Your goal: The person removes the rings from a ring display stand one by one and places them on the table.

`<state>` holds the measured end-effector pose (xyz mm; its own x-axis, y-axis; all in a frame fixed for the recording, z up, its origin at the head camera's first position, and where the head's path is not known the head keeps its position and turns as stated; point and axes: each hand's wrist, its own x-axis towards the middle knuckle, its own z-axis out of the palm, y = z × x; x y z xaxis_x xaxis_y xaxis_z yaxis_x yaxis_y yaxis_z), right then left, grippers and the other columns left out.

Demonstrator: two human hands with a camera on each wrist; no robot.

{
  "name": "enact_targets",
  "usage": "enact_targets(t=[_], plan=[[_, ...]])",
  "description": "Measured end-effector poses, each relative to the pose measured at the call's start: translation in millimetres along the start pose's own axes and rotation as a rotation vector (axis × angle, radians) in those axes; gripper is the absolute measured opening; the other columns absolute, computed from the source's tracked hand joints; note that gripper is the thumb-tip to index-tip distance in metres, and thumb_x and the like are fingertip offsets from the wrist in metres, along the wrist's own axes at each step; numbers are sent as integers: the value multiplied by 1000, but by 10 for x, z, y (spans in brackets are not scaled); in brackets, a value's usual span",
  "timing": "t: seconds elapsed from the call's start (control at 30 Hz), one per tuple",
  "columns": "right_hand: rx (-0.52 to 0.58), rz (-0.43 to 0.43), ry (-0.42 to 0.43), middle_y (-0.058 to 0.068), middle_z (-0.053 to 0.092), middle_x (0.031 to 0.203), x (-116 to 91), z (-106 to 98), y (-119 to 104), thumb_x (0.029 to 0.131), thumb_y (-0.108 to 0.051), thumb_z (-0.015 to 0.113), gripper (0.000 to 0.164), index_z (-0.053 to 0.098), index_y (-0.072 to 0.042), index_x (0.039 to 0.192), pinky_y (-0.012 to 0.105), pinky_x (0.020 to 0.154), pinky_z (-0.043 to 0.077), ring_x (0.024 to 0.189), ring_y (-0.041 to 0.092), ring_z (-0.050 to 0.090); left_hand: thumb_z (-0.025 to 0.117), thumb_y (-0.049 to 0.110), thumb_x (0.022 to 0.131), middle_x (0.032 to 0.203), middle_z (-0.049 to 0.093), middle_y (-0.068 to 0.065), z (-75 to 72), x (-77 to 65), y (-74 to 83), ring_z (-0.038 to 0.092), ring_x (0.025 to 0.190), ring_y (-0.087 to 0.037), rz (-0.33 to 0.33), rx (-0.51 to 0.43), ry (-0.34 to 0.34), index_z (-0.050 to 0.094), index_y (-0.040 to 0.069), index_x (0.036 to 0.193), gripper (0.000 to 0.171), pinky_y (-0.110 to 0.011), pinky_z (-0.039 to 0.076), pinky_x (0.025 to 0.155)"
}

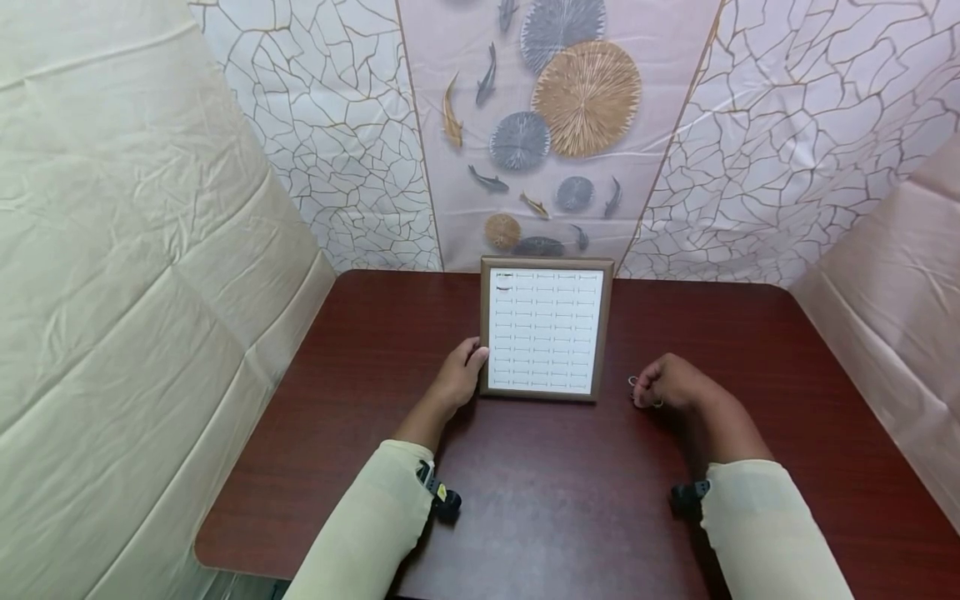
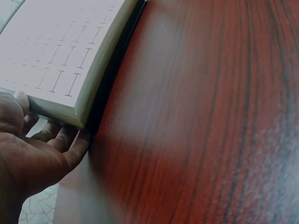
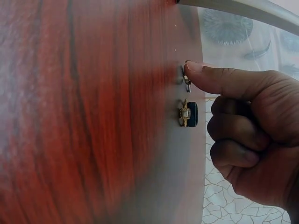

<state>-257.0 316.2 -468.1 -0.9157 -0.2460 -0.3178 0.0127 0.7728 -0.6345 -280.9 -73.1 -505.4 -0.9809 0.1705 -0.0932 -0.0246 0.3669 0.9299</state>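
Observation:
A brown frame (image 1: 606, 333) holds a white sheet printed with rows of short bracket-like lines. Two small dark marks or items sit at the sheet's upper left, too small to make out. My left hand (image 1: 455, 377) grips the frame's left side, thumb on its front edge, fingers behind in the left wrist view. To the right of the frame, low over the table, my right hand (image 1: 675, 382) pinches a gold ring (image 3: 188, 83) at the thumb tip; the index finger is mostly hidden. Close by is a second gold ring (image 3: 185, 115) with a square clear stone, beside a dark piece (image 3: 194, 115).
The dark red wooden table (image 1: 547, 492) has rounded corners. Behind it hangs a patterned curtain (image 1: 360, 142), and padded cream cloth (image 1: 150, 275) walls in the left side, with similar cloth (image 1: 892, 308) at the right.

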Motion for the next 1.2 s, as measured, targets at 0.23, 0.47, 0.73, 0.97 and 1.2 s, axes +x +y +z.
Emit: enact_targets(t=[0.23, 0.47, 0.73, 0.97, 1.2], plan=[[-12, 16, 11, -4, 72, 75, -5, 6, -14, 90, 0, 85, 5, 80, 2, 89, 32, 66, 49, 73, 16, 57, 48, 34, 119, 167, 49, -22, 0, 7, -8, 42, 159, -40, 9, -8, 1, 47, 6, 163, 52, -58, 37, 131], [-14, 36, 32, -1, 78, 80, 8, -32, -31, 93, -1, 82, 5, 81, -1, 88, 33, 65, 52, 73, 18, 64, 48, 34, 119, 166, 50, -23, 3, 5, -7, 43, 159, -40, 15, -16, 5, 47, 5, 163, 53, -57, 37, 131], [9, -24, 130, 7, 80, 86, -10, -111, -172, 97, -5, 79, 6, 82, 0, 96, 32, 64, 52, 76, 21, 66, 48, 33, 119, 167, 49, -24, 3, 0, -7, 43, 158, -41, 24, -7, 2, 47, 4, 163, 53, -58, 37, 130], [7, -87, 270, 0, 66, 74, -44, -207, -542, 100, -14, 79, 13, 83, -3, 106, 30, 65, 48, 69, 17, 54, 47, 33, 119, 165, 51, -24, 0, -4, -8, 45, 157, -40, 33, 5, 2, 47, 4, 163, 52, -58, 38, 130], [-19, -216, 319, -7, 43, 58, -23, -213, -984, 99, -15, 81, 11, 84, -5, 102, 28, 64, 43, 58, 11, 41, 47, 33, 119, 165, 51, -23, 12, 2, -15, 45, 157, -40, 32, 8, 5, 48, 5, 162, 52, -58, 38, 130]])
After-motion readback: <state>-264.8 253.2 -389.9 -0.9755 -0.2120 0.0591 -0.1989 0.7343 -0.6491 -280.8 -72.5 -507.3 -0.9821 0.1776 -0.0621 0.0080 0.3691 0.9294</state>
